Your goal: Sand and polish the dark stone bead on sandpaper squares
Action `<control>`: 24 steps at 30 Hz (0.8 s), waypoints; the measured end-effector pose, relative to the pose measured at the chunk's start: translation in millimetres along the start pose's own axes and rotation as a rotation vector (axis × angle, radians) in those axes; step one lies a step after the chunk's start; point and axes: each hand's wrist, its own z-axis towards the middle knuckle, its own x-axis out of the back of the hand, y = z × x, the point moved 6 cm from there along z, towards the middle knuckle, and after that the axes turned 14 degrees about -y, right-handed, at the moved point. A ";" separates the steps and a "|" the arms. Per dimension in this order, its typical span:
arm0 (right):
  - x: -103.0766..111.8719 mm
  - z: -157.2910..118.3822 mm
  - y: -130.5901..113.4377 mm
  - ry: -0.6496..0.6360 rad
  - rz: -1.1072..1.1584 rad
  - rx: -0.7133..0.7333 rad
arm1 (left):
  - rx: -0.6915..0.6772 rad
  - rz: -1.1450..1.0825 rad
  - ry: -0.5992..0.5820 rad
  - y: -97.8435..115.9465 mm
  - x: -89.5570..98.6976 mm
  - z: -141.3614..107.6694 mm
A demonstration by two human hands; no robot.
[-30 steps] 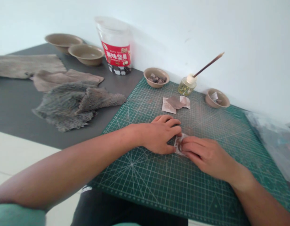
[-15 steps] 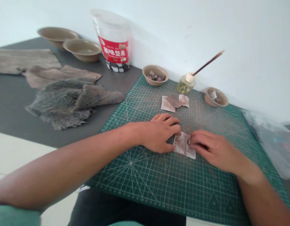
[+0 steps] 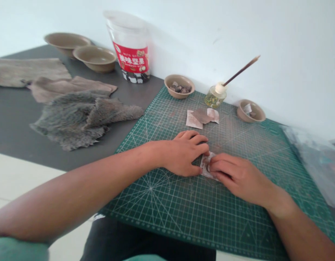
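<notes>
Well, hands: two, both bare. The left hand (image 3: 187, 154) lies flat with fingers spread, thumb and fingertip pressing the left edge of the sheet. The right hand (image 3: 238, 175) is bent, its fingertips pinching a small dark thing on the sheet.
Rubbing sheet: one whitish, brown-smeared sheet (image 3: 205, 162), on the green mat (image 3: 189, 210) between the hands. Its near edge runs left to right, tipping a bit nearer at the right; the right hand hides the rest.
Small dark thing: one (image 3: 208, 168), nearly all under the fingers; I can't tell which way it points or its long axis.
Other pieces: three flat ones (image 3: 202, 116), touching, on the far part of the mat.
Bowls: four. Two bigger ones (image 3: 96, 66) sit far left, one bowl of stones (image 3: 180, 95) far in the middle, and one bowl with bits (image 3: 246, 116) far right.
Bottle: one (image 3: 214, 99), with one brown stick (image 3: 240, 70) leaning right.
Tub: one (image 3: 132, 59), red label, far left.
Cloths: three, at left; the furry grey one (image 3: 75, 119) is nearest.
Bag: one, clear (image 3: 317, 166), at right.
</notes>
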 end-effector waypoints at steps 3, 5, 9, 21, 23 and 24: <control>6.1 -3.2 10.5 0.091 -0.029 -0.127 | 0.010 -0.005 -0.004 -0.1 0.0 -0.1; 2.1 -2.1 7.4 0.031 -0.012 -0.071 | 0.009 -0.002 0.000 0.8 0.4 -0.3; -1.6 1.9 -2.2 0.020 -0.016 0.016 | 0.004 0.005 0.009 1.4 0.6 -0.4; 6.2 1.7 5.3 0.102 -0.046 -0.135 | 0.015 -0.005 0.001 0.2 0.6 0.1; 4.8 0.6 6.6 0.060 -0.050 -0.134 | 0.017 -0.007 -0.003 0.0 0.5 0.1; 1.9 1.0 4.1 0.014 -0.041 -0.096 | 0.012 -0.006 -0.004 0.2 0.4 0.1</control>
